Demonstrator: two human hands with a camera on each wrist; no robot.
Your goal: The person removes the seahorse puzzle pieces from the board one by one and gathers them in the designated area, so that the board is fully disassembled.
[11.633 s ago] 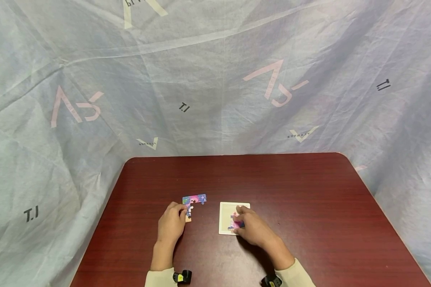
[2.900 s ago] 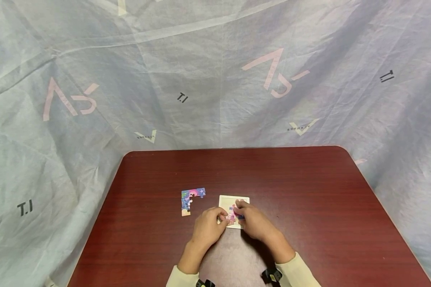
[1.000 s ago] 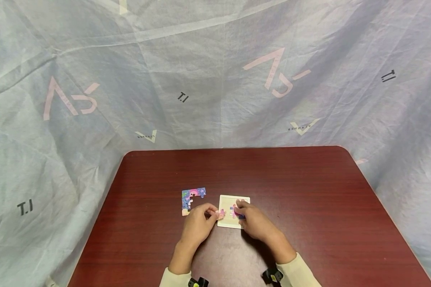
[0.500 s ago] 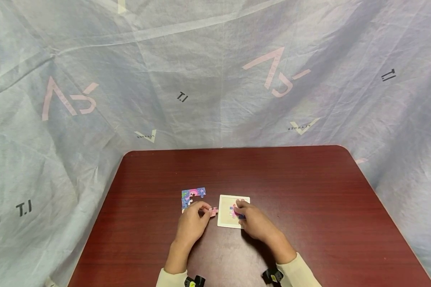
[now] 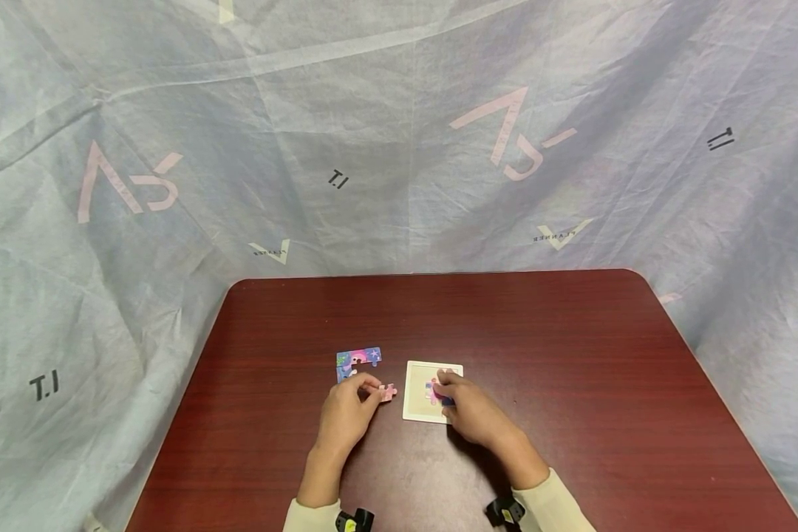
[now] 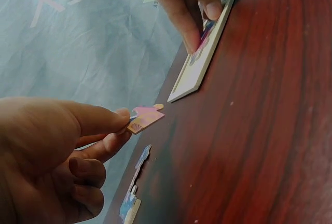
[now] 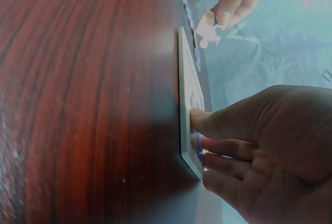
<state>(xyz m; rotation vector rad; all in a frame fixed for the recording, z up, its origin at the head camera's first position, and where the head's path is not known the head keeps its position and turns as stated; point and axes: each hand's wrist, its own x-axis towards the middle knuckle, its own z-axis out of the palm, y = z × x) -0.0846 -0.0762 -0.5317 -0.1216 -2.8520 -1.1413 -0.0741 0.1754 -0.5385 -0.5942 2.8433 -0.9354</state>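
In the head view my left hand is over the table, left of the puzzle tray. Between thumb and index finger it pinches a pink jigsaw piece, tilted up off the table. My right hand bends over the right side of the cream puzzle tray. Its thumb and fingertips grip jigsaw pieces lying in the tray, pink and blue ones, partly hidden under the fingers. Beyond the left hand lies a joined strip of blue and pink jigsaw pieces, its lower part covered by that hand.
A dark red wooden table carries everything. Behind it hangs a pale grey printed cloth. Black wrist cameras sit at both cream sleeves.
My left hand has drawn back leftward from the tray, carrying the pink jigsaw piece out over the table. The right hand has stayed on the tray. Earlier, the left hand was at the joined strip.
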